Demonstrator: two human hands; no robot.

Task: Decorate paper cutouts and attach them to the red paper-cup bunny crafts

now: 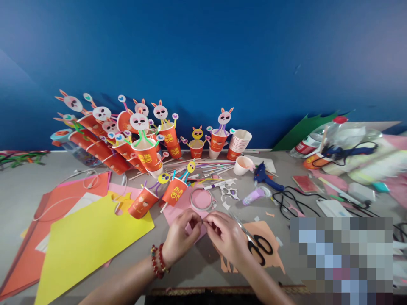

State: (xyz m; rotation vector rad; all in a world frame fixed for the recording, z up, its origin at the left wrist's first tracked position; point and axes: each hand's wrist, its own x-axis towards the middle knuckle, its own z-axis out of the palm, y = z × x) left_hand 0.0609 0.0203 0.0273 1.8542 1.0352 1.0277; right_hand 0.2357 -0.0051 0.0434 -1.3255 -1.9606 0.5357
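My left hand point(185, 234) and my right hand point(224, 233) meet fingertip to fingertip low over the table. Both are pinched closed on something too small to make out. Beneath them lies a sheet of pink paper point(173, 214), with a roll of tape point(202, 199) just beyond the fingers. By my right hand, black-handled scissors point(254, 241) rest on cut orange paper point(270, 250). Two red paper cups with yellow paper heads stand beyond my left hand: one cup point(143, 203) leans, the other cup point(174, 191) is beside it.
Red cups with rabbit heads point(144, 154) crowd the back left. Yellow paper point(95, 241) covers the left front. A blue glue gun point(267, 178), its black cable, a purple glue stick point(254, 195) and a bottle point(308, 144) lie to the right. A blue wall point(203, 63) rises behind.
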